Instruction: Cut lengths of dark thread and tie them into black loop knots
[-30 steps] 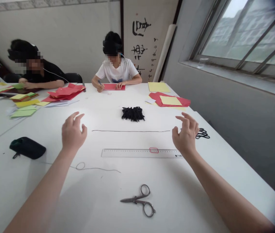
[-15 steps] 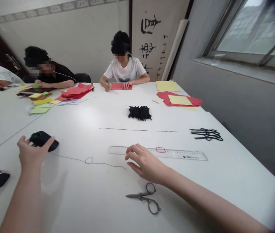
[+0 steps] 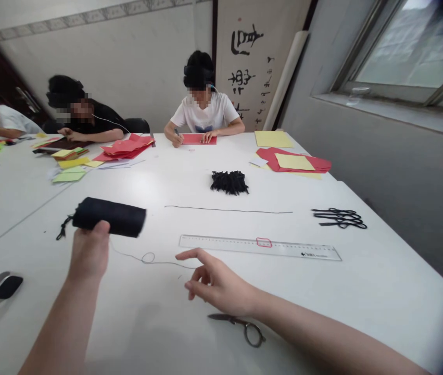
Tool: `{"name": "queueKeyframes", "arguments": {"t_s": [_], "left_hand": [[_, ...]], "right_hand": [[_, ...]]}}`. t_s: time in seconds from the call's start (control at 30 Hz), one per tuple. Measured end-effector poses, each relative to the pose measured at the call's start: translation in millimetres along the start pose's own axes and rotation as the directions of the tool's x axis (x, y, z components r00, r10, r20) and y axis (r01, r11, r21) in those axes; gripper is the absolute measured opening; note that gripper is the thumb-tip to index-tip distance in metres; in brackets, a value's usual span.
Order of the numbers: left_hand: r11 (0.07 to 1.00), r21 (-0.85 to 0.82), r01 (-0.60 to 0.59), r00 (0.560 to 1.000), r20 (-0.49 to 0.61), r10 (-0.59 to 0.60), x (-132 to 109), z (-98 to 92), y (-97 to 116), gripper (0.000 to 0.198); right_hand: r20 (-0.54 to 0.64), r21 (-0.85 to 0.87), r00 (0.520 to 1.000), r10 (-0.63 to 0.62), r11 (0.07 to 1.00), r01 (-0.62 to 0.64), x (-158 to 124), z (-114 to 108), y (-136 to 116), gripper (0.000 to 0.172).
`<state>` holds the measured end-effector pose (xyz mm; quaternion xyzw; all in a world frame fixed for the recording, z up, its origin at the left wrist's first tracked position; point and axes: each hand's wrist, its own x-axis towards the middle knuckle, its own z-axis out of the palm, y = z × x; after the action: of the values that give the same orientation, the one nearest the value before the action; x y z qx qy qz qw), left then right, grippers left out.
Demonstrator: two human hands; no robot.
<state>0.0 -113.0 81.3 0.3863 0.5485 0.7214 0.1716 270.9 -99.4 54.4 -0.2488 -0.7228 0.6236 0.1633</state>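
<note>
My left hand [image 3: 88, 252] grips a black spool of thread [image 3: 110, 216] and holds it above the white table [image 3: 381, 281], lying sideways. A thin thread [image 3: 149, 258] with a small loop trails from the spool across the table. My right hand [image 3: 215, 284] hovers just right of the thread's end, forefinger stretched toward it, other fingers loosely curled, holding nothing. Small metal scissors [image 3: 240, 327] lie under my right wrist. A clear ruler [image 3: 260, 247] lies beyond my right hand, and a cut length of black thread [image 3: 229, 210] lies straight behind it.
A pile of black thread pieces [image 3: 229, 182] sits mid-table, black loops [image 3: 340, 217] to the right. Red and yellow paper [image 3: 291, 162] lies far right, red sheets [image 3: 123, 148] far left. A black device [image 3: 4, 287] lies near left. Three people sit at the far side.
My left hand has closed on the black spool and lifted it off the table. My right hand has drawn back toward the thread's end, over the scissors.
</note>
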Motion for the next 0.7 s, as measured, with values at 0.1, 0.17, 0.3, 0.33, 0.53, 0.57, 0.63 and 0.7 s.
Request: {"name": "queueKeyframes", "arguments": {"t_s": [0.1, 0.17, 0.3, 0.33, 0.53, 0.57, 0.63, 0.7], "left_hand": [[0.986, -0.164, 0.025, 0.957, 0.29, 0.024, -34.5, 25.6, 17.8, 0.051], [0.982, -0.162, 0.095, 0.907, 0.421, -0.019, -48.6, 30.5, 22.5, 0.051], [0.973, -0.037, 0.228, 0.85, 0.496, -0.18, -54.5, 29.5, 18.0, 0.063], [0.969, -0.003, 0.248, 0.853, 0.475, -0.217, -53.1, 29.2, 16.0, 0.067], [0.922, -0.025, 0.386, 0.839, 0.425, -0.34, -38.1, 24.3, 7.6, 0.063], [0.888, -0.048, 0.458, 0.805, 0.447, -0.391, -35.3, 23.2, 6.5, 0.06], [0.784, -0.07, 0.616, 0.715, 0.468, -0.52, -30.3, 21.9, 4.2, 0.052], [0.682, -0.074, 0.727, 0.633, 0.457, -0.625, -26.9, 21.7, 1.6, 0.043]], "right_hand": [[0.05, 0.285, 0.995, -0.084, 0.956, 0.066, 11.8, 20.5, -3.6, 0.077], [0.058, 0.433, 0.986, -0.158, 0.894, 0.118, 22.6, 32.6, -5.7, 0.086], [0.234, 0.573, 0.962, -0.14, 0.82, -0.02, 37.8, 44.5, -11.0, 0.085], [0.286, 0.557, 0.953, -0.102, 0.827, -0.078, 38.2, 44.3, -12.0, 0.079], [-0.048, 0.114, 0.999, 0.007, 0.993, -0.002, 14.2, 19.2, -16.8, 0.044], [-0.128, 0.062, 0.992, -0.02, 0.998, 0.028, 8.2, 11.6, -18.1, 0.044], [-0.296, -0.008, 0.952, -0.08, 0.997, 0.081, -4.6, -5.4, -21.4, 0.043], [-0.46, -0.066, 0.876, -0.143, 0.99, 0.126, -19.4, -23.6, -25.1, 0.042]]}}
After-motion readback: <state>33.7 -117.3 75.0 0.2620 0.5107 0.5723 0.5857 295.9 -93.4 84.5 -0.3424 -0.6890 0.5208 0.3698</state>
